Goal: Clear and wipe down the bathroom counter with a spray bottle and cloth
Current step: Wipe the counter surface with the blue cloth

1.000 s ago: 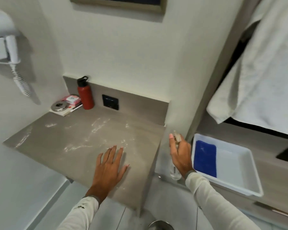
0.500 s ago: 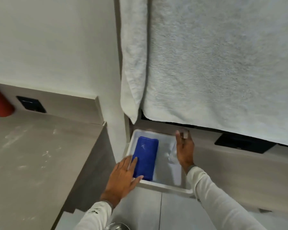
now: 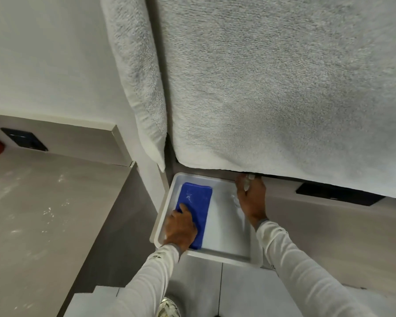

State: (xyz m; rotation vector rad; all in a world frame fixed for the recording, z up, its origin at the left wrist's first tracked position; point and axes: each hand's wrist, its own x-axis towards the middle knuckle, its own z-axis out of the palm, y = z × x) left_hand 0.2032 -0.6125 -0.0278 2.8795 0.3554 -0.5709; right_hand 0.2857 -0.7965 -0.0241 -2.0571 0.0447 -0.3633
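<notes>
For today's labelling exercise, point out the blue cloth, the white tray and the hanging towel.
blue cloth (image 3: 197,197): head view, on its bare upper half, above the left hand.
white tray (image 3: 224,256): head view, on its near rim.
hanging towel (image 3: 284,88): head view, on the middle of the large panel.

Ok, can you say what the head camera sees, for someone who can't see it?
A person's left hand presses on a blue cloth in a white tray, while the right hand holds a spray bottle over it. White towels hang above; a dusty counter sits left.
</notes>
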